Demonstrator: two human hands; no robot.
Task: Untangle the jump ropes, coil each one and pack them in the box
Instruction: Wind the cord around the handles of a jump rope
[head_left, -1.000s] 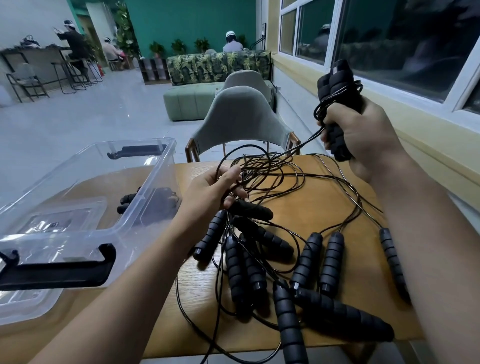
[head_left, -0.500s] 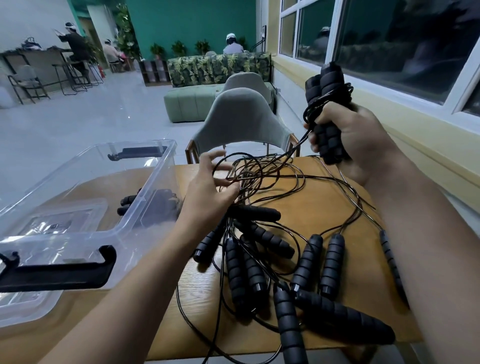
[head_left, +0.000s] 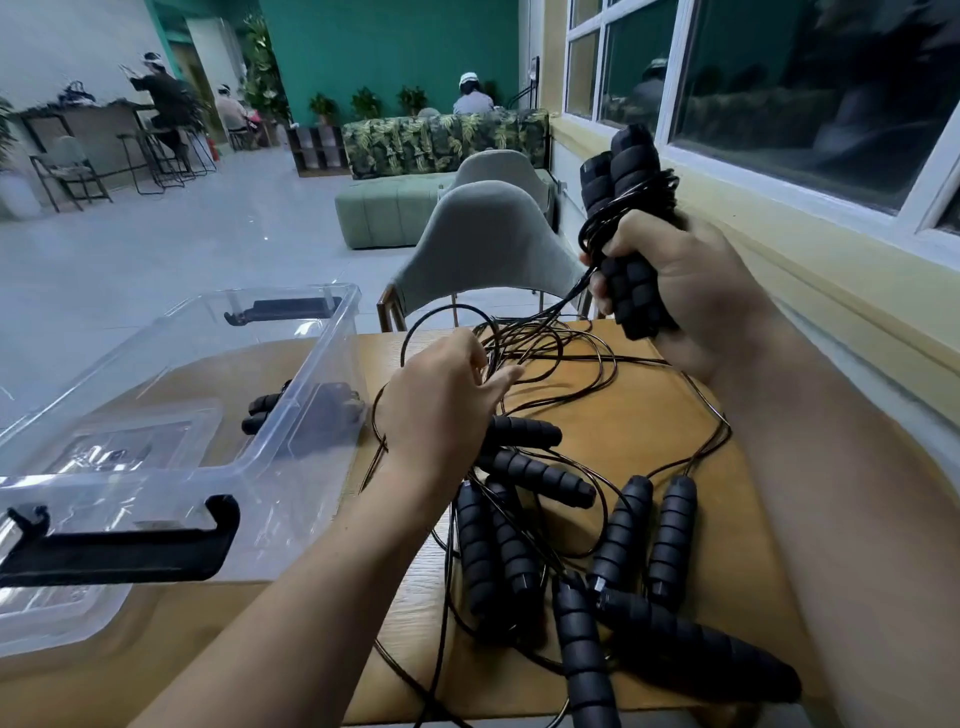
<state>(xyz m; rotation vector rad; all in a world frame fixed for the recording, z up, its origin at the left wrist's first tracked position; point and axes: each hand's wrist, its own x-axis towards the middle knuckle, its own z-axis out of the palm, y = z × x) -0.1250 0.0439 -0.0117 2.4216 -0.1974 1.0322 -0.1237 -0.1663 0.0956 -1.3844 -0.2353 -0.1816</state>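
My right hand (head_left: 691, 291) is raised above the table's far right, shut on a jump rope's two black foam handles (head_left: 631, 171) with cord wound around them. Thin black cords (head_left: 550, 358) run down from it to a tangle on the wooden table (head_left: 649, 415). My left hand (head_left: 447, 400) rests in that tangle, fingers stretched among the cords. Its palm side is hidden, so I cannot tell whether it grips any. Several loose black handles (head_left: 618, 540) lie in front of it. A clear plastic box (head_left: 332, 322) stands at the left with one coiled rope (head_left: 270, 410) inside.
The box has black latches, one at its near end (head_left: 119, 545). A grey chair (head_left: 483, 244) stands behind the table's far edge. A yellow wall and window sill (head_left: 831, 249) run close along the right. Cords hang over the table's near edge (head_left: 431, 691).
My right hand has drawn the handle bundle left and slightly down. My left hand let go of the cord loops, spread its fingers, then reached back into the cords.
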